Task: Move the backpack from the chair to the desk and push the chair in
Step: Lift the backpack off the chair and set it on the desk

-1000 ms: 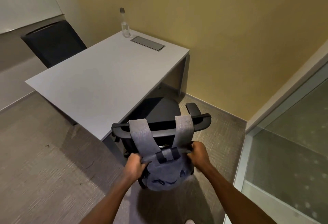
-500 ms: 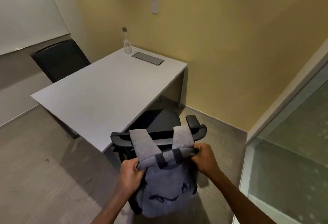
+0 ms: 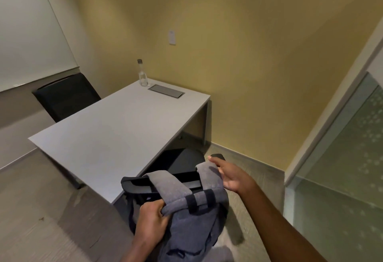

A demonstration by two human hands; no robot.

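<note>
A grey backpack hangs behind the back of the black chair, with its two straps looped over the chair's top rail. My left hand grips the bag's top left corner. My right hand holds the right strap where it crosses the rail, fingers stretched along it. The chair's seat is partly under the white desk, which stands just beyond it.
A clear bottle and a grey cable panel sit at the desk's far end by the yellow wall. A second black chair stands on the desk's far left side. A frosted glass partition runs along the right.
My right hand has left the bag's top edge and moved up to the right strap on the chair rail. The left hand keeps its grip. The view has tilted upward.
</note>
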